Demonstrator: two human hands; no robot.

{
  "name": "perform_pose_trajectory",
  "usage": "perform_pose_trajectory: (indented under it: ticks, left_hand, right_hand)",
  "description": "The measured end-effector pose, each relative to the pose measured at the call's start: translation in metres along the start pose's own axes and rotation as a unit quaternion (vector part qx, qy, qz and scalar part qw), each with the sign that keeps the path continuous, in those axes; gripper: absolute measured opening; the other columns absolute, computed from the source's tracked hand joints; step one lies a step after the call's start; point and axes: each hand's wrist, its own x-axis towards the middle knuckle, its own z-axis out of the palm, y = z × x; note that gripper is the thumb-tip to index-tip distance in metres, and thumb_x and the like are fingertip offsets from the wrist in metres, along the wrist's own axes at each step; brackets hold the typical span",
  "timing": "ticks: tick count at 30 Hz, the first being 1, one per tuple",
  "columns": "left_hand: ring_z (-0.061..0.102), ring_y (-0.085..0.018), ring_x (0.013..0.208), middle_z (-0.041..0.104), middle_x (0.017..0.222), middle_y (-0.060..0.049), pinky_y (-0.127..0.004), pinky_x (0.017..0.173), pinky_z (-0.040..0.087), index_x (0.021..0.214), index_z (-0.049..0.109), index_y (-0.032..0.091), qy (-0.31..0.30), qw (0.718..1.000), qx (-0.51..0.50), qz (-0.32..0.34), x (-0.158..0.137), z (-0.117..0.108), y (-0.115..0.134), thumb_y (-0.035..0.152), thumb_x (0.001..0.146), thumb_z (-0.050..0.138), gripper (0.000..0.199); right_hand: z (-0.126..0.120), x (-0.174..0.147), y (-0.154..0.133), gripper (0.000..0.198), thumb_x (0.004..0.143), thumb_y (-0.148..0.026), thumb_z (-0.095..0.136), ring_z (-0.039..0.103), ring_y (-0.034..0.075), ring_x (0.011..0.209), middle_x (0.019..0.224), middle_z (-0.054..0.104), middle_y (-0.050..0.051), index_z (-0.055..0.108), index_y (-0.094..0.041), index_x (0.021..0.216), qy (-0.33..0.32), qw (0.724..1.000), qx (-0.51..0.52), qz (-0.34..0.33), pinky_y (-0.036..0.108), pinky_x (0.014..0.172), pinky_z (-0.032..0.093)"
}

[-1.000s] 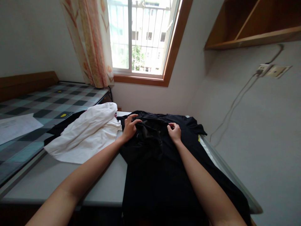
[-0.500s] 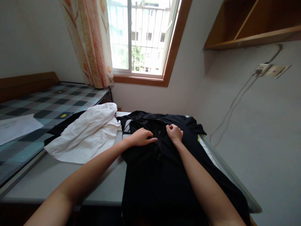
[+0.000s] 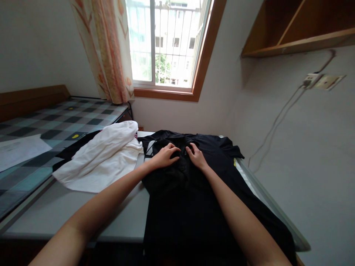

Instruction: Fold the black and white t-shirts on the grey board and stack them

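Observation:
A long black garment [image 3: 188,218] with a short sleeve lies spread over the white tabletop [image 3: 119,220] and hangs past its near edge. Its upper part is bunched into dark folds in the middle. My left hand [image 3: 166,156] curls around the left side of this bunch, thumb and fingers bent over the cloth. Close by on the right, my right hand [image 3: 197,157] holds a fold with thumb and fingertips. Dark cloth hides exactly where the fingertips press. Left of my left hand lies a white garment [image 3: 108,159], loosely folded.
A bed with a checked mattress [image 3: 91,114] stands at the left, with a paper sheet [image 3: 22,149] on it. Behind are a curtain [image 3: 108,55] and a window [image 3: 166,44]. Wooden shelves [image 3: 302,44] and a socket with a cable [image 3: 312,80] are on the right wall.
My right hand has moved left, close to my left hand, and its fist has loosened. My left hand has drawn slightly left, its fingers now bent round the cloth. The middle folds have bunched up.

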Motion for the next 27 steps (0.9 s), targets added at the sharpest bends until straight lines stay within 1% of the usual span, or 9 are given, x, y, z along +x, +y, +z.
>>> perform_pose_trajectory:
  ticks: [4, 7, 9, 12, 16, 18, 21, 24, 27]
  left_hand:
    - [0.063, -0.019, 0.101, 0.065, 0.109, -0.005, -0.034, 0.094, 0.048, 0.131, 0.051, 0.023, -0.041, 0.994, -0.098, -0.022, 0.005, -0.002, -0.003, 0.031, 0.097, 0.042, 0.036]
    - [0.064, -0.016, 0.091, 0.061, 0.111, -0.006, -0.031, 0.088, 0.052, 0.127, 0.054, 0.021, 0.02, 0.991, -0.13, -0.038, 0.008, -0.005, -0.004, 0.024, 0.094, 0.045, 0.034]
    - [0.062, -0.016, 0.095, 0.054, 0.117, -0.007, -0.033, 0.091, 0.052, 0.116, 0.062, 0.021, 0.079, 0.99, -0.111, -0.027, 0.009, -0.008, -0.005, 0.019, 0.088, 0.055, 0.029]
    - [0.055, -0.02, 0.113, 0.049, 0.119, -0.007, -0.039, 0.104, 0.045, 0.105, 0.066, 0.02, 0.169, 0.984, -0.057, -0.018, 0.011, -0.013, -0.006, 0.011, 0.082, 0.058, 0.026]
    - [0.053, -0.018, 0.116, 0.042, 0.129, -0.009, -0.035, 0.103, 0.046, 0.115, 0.062, 0.02, 0.222, 0.974, -0.038, -0.022, 0.019, -0.025, -0.007, -0.001, 0.08, 0.045, 0.044]
    - [0.055, -0.016, 0.113, 0.04, 0.133, -0.008, -0.031, 0.1, 0.047, 0.124, 0.058, 0.022, 0.185, 0.983, -0.01, 0.006, 0.025, -0.037, -0.007, -0.006, 0.076, 0.039, 0.058]
    - [0.059, -0.015, 0.11, 0.044, 0.135, -0.005, -0.026, 0.097, 0.046, 0.141, 0.045, 0.032, 0.004, 0.993, 0.065, 0.099, 0.036, -0.056, -0.007, -0.01, 0.07, 0.036, 0.083]
    - [0.056, -0.02, 0.12, 0.043, 0.144, -0.004, -0.029, 0.098, 0.044, 0.148, 0.033, 0.037, -0.145, 0.967, 0.142, 0.156, 0.047, -0.066, -0.006, -0.009, 0.068, 0.04, 0.093]
    - [0.042, -0.021, 0.136, 0.042, 0.15, -0.006, -0.034, 0.106, 0.037, 0.147, 0.037, 0.029, -0.193, 0.944, 0.169, 0.206, 0.054, -0.061, -0.005, -0.009, 0.068, 0.041, 0.088]
  right_hand:
    - [0.007, -0.004, -0.011, 0.081, 0.078, -0.055, 0.063, 0.054, 0.028, 0.124, 0.136, 0.056, 0.015, 0.038, -0.018, 0.146, -0.069, 0.993, 0.092, -0.03, 0.042, 0.106, 0.04]
    - [0.009, -0.005, -0.016, 0.105, 0.068, -0.049, 0.075, 0.034, 0.027, 0.141, 0.154, 0.034, 0.014, 0.023, -0.017, 0.153, -0.112, 0.983, 0.134, -0.051, 0.04, 0.117, 0.027]
    - [0.011, -0.004, -0.018, 0.112, 0.064, -0.042, 0.078, 0.025, 0.026, 0.145, 0.158, 0.026, 0.014, 0.017, -0.015, 0.155, -0.129, 0.978, 0.154, -0.063, 0.039, 0.119, 0.021]
    - [0.013, -0.003, -0.021, 0.106, 0.065, -0.031, 0.073, 0.023, 0.025, 0.146, 0.159, 0.026, 0.011, 0.018, -0.016, 0.155, -0.149, 0.967, 0.189, -0.084, 0.039, 0.12, 0.017]
    - [0.01, -0.004, -0.033, 0.086, 0.065, -0.019, 0.067, 0.036, 0.026, 0.14, 0.149, 0.045, 0.006, 0.042, -0.02, 0.147, -0.208, 0.948, 0.211, -0.113, 0.041, 0.119, 0.021]
    - [0.006, -0.007, -0.042, 0.075, 0.065, -0.016, 0.064, 0.046, 0.027, 0.133, 0.14, 0.056, 0.005, 0.053, -0.02, 0.139, -0.256, 0.933, 0.224, -0.119, 0.044, 0.117, 0.027]
    - [-0.002, -0.013, -0.054, 0.061, 0.067, -0.015, 0.058, 0.059, 0.027, 0.119, 0.125, 0.067, 0.003, 0.064, -0.019, 0.127, -0.331, 0.905, 0.239, -0.118, 0.045, 0.109, 0.038]
    - [-0.009, -0.016, -0.061, 0.05, 0.069, -0.015, 0.055, 0.065, 0.025, 0.105, 0.113, 0.072, 0.002, 0.071, -0.018, 0.117, -0.391, 0.883, 0.234, -0.115, 0.042, 0.1, 0.046]
    - [-0.011, -0.016, -0.06, 0.046, 0.068, -0.016, 0.057, 0.066, 0.025, 0.1, 0.107, 0.074, 0.002, 0.074, -0.017, 0.111, -0.417, 0.879, 0.2, -0.116, 0.04, 0.096, 0.049]
